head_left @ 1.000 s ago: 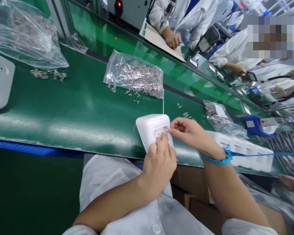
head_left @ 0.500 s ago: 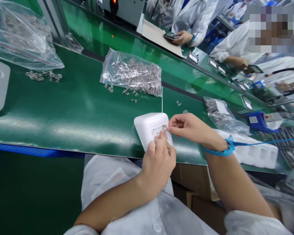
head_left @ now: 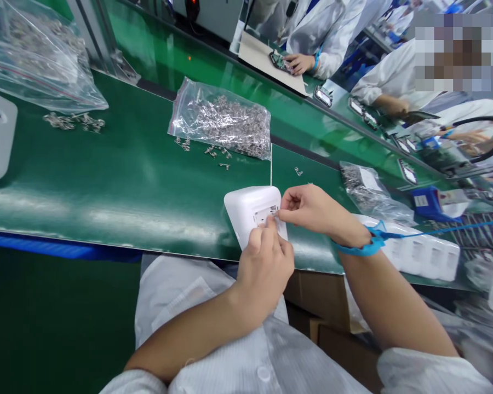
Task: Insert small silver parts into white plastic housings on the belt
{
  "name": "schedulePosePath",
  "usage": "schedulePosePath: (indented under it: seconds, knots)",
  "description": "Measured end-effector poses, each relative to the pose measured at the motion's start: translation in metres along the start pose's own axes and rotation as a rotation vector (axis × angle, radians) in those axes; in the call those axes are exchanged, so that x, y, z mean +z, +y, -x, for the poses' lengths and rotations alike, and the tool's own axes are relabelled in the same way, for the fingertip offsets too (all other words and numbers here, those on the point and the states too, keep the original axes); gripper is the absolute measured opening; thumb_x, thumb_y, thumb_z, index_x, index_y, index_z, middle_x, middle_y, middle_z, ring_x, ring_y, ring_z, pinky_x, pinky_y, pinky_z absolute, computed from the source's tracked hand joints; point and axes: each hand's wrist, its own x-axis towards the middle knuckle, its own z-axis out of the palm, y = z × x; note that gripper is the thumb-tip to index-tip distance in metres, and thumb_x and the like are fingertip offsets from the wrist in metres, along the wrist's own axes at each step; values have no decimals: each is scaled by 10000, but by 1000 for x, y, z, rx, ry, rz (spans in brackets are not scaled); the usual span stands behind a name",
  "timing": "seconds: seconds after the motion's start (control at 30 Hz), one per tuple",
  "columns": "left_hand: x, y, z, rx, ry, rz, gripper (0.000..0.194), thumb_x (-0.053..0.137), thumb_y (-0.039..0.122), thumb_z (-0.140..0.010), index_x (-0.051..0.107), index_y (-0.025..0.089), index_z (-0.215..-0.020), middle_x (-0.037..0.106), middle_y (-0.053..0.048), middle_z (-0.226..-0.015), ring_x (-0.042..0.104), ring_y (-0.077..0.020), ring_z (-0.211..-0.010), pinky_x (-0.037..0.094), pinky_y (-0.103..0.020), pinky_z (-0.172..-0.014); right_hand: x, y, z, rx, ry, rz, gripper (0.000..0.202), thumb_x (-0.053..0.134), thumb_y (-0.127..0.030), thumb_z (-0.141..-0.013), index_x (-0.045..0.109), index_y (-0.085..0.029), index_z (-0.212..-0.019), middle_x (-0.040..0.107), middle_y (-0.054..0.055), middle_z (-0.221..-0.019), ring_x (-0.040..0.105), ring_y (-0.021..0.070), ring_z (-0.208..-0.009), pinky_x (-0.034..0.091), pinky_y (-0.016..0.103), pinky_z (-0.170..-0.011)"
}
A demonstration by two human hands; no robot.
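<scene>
Recess (head_left: 259, 218) of rounded white plastic housing (head_left: 239, 210) at green tabletop's (head_left: 127, 175) edge: my curled left hand (head_left: 263, 273) touches inside, my right hand (head_left: 314, 208) pinches narrowly, holding what I cannot tell; precise alignment seems called for.

Across from me, a co-worker (head_left: 332, 41) touches a circuit board (head_left: 278, 61) over a beige sheet (head_left: 257, 52). I see a metal post (head_left: 91, 34) ahead to my left and a grey machine (head_left: 219, 24) beyond. To my right are a blue box (head_left: 429, 203) and, lower down, cardboard boxes (head_left: 321, 296).
</scene>
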Motion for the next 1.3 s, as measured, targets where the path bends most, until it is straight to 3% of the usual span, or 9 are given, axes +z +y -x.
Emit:
schedulePosePath:
  seconds: [0.1,0.27,0.37,0.47,0.63,0.7,0.8,0.97,1.3]
  knots:
    - [0,1,1,-4,-16,-8,223,607,166,-936,742,106,-1103,685,-205,-1319,625,-261,-1137,356,-409,-938,-2,1,1,-1,6,-15,148,715,-268,-659,595,-195,-615,580,-8,-565,460,125,-530,315,257,-458]
    - [-4,1,7,-39,-37,-11,225,623,161,-924,738,133,-1114,653,-190,-1376,637,-252,-1024,383,-425,-837,-14,7,-14,-89,-170,-246,308,775,-467,-741,646,-188,-725,588,-4,-635,493,131,-583,371,251,-504]
    - [-13,-2,14,-77,-45,-39,220,645,200,-924,738,149,-1116,661,-159,-1377,629,-232,-967,392,-430,-801,-7,-4,-48,-287,-11,-249,265,701,-441,-831,672,-178,-820,628,14,-717,520,140,-643,391,266,-577]
    - [-25,-11,21,-123,-40,-88,220,654,243,-929,740,151,-1110,673,-142,-1366,626,-226,-967,403,-442,-809,15,-25,-94,-538,184,-39,189,690,-323,-848,703,-151,-925,672,60,-844,573,179,-753,433,311,-713]
    - [-39,-28,28,-216,-52,-199,275,643,355,-959,736,178,-1148,669,-118,-1380,638,-252,-1007,402,-466,-840,43,-49,-136,-745,244,229,135,613,-174,-886,732,-112,-876,695,143,-952,606,251,-927,437,380,-877]
    - [-40,-32,31,-248,-35,-237,279,635,358,-964,736,175,-1149,673,-115,-1374,645,-264,-1044,393,-464,-859,45,-49,-123,-728,271,149,139,616,-183,-888,737,-138,-837,708,117,-905,615,236,-878,451,372,-857]
    - [-35,-32,35,-256,27,-254,259,615,319,-977,742,147,-1123,718,-113,-1298,653,-258,-1108,376,-433,-893,42,-46,-76,-636,277,-101,117,680,-266,-863,753,-183,-826,711,56,-825,613,188,-745,472,324,-740]
    - [-24,-29,42,-224,124,-232,285,588,303,-992,728,118,-1158,740,-143,-1240,664,-275,-1154,342,-433,-927,51,-43,5,-444,121,-334,135,704,-312,-837,730,-191,-781,687,23,-728,588,144,-613,452,269,-567]
    - [-26,-30,45,-219,86,-185,345,570,282,-998,685,102,-1268,710,-140,-1304,668,-305,-1167,346,-469,-883,71,-48,19,-366,169,-315,110,670,-234,-823,677,-195,-720,691,11,-686,611,138,-583,470,267,-572]
